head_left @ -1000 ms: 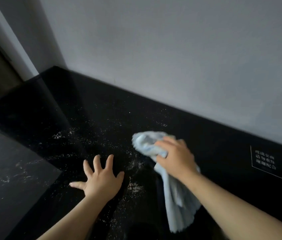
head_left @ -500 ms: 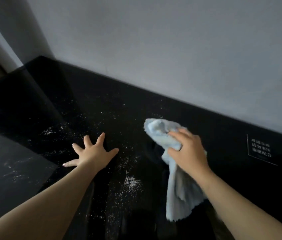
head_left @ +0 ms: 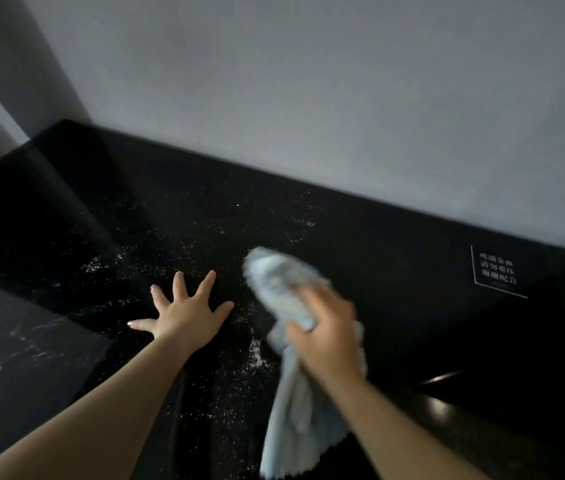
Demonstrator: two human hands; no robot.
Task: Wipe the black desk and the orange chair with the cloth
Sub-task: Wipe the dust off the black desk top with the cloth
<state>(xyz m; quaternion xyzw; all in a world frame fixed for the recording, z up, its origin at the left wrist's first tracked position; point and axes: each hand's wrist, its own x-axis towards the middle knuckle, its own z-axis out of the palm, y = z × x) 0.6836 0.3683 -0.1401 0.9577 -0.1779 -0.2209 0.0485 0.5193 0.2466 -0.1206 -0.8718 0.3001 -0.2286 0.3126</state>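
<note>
I am seeing the left hand (head_left: 187, 315) lying palm-down on the black desk (head_left: 395, 258), well left of the white-lettered label (head_left: 496, 270), its arm reaching straight forward and its fingers spreading wide and flat. The right hand (head_left: 329, 341), blurred, is sitting nearer the label, fingers and thumb curling round the bunched pale blue cloth (head_left: 281, 282). The cloth is resting on the desk left of the label, its loose tail trailing toward me beside scattered white specks (head_left: 257, 355).

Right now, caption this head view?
Right hand grips light blue cloth on speckled black desk; left hand rests flat.
</note>
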